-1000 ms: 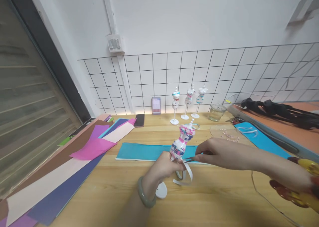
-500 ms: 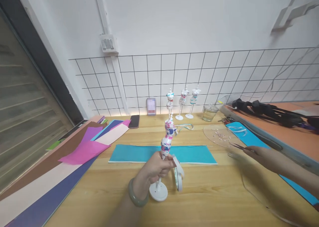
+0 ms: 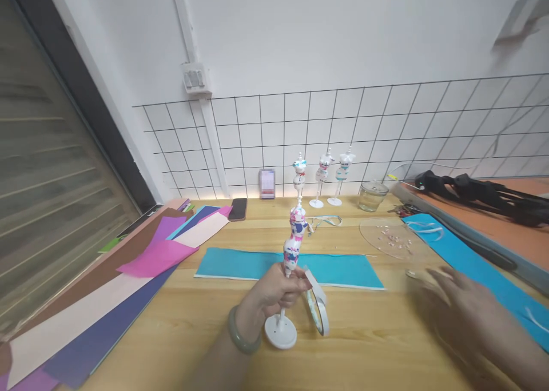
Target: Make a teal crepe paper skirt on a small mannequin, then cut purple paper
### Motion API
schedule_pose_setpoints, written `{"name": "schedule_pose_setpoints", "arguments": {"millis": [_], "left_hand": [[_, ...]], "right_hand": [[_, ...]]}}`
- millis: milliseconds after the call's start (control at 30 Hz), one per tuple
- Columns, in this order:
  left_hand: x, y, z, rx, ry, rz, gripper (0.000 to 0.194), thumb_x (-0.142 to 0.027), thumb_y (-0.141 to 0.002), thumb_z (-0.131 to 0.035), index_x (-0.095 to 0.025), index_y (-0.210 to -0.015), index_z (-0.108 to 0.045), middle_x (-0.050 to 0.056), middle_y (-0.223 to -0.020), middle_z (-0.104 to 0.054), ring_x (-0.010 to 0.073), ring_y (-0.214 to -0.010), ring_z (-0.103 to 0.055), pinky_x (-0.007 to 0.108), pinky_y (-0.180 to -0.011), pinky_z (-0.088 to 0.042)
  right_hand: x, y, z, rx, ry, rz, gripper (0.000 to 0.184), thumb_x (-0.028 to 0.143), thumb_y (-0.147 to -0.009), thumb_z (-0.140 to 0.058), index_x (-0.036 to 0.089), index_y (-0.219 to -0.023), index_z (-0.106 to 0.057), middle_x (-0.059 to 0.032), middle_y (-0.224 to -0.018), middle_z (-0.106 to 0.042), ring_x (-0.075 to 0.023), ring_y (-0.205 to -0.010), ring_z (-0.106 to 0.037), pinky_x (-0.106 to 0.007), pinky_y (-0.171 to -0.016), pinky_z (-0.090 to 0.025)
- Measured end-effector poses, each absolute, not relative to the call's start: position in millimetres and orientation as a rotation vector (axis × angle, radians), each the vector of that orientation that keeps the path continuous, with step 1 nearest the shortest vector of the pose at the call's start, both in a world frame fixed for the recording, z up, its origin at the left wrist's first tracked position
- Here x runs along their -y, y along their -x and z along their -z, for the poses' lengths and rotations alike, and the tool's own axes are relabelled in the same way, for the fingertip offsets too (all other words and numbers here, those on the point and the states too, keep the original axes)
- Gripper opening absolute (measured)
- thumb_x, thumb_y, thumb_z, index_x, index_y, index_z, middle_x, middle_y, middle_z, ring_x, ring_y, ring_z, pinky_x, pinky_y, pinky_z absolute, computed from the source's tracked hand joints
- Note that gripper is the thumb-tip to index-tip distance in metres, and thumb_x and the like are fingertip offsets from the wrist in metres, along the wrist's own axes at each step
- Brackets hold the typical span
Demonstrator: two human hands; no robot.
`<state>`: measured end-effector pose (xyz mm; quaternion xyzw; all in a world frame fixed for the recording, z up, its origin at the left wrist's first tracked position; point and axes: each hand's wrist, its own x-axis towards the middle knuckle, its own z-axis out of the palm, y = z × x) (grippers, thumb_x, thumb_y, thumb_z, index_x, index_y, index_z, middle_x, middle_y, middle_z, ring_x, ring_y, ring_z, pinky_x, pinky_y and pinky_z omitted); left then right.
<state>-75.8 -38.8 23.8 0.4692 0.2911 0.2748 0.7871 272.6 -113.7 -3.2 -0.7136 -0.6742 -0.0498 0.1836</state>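
My left hand (image 3: 281, 288) is closed around the stem of a miniature dress form (image 3: 295, 239), a white mannequin torso decorated in pink and blue. Its round white base (image 3: 280, 330) stands tilted near the table's front. A roll of white tape (image 3: 319, 308) hangs at the fingertips of the same hand, its end strip by the thumb. My right hand (image 3: 467, 305) hovers at the right, blurred, with fingers stretched apart and nothing visible in them. Close to it lie a clear round sheet (image 3: 377, 242) with small pinkish gems and a small pale piece (image 3: 410, 273).
Behind my left hand lies a turquoise fabric strip (image 3: 240, 264). Three more dress forms (image 3: 322, 171) stand at the back, near a glass of water (image 3: 372, 196). Coloured sheets (image 3: 158, 258) spread leftward, beside a dark phone (image 3: 238, 209). Blue material (image 3: 458, 248) runs along the right.
My right hand has moved nearer and its fingers have spread; the tweezers it held are no longer visible. My left hand keeps its grip, while the view has shifted slightly.
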Motion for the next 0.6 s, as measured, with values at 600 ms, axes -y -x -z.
{"name": "schedule_pose_setpoints", "arguments": {"millis": [600], "left_hand": [[40,77,-25,-0.571,-1.027,-0.59,0.029,-0.031,-0.058,-0.075,-0.011,-0.072,-0.059,-0.01,-0.041,-0.033,-0.0007,-0.034,-0.016,0.022,-0.037,-0.004]], "right_hand": [[91,-91,-9,1.524,1.192,-1.313,0.029,0.047,-0.067,-0.063,0.019,-0.074,-0.058,0.0022,-0.063,-0.053,-0.0133,-0.059,-0.047,-0.024,-0.055,-0.038]]}}
